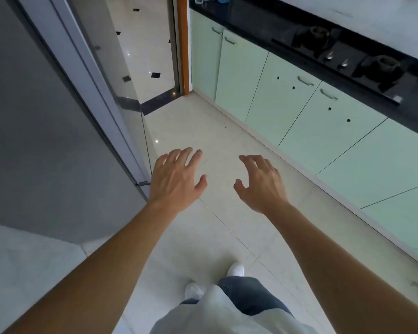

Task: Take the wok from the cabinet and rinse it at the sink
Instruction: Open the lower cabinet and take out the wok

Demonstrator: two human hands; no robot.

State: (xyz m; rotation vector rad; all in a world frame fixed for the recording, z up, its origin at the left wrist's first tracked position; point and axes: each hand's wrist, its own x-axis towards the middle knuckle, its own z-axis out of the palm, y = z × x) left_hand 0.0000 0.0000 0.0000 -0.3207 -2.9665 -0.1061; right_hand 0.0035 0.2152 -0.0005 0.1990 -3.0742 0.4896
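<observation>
Standing on the pale tiled floor (203, 121), the person holds both arms out forward. Left hand (176, 179): fingers spread, palm down, holding nothing. Right hand (260, 180): fingers loosely curled apart, likewise empty. Green cabinet doors (287, 102) run along the right under the black countertop (287, 27), all shut. Wok not visible. Gas hob (348, 56) sits on the countertop.

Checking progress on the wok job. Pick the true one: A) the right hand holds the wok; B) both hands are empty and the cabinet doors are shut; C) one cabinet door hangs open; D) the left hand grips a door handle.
B: the left hand and right hand hover open above the floor, and the green cabinet doors sit closed.
</observation>
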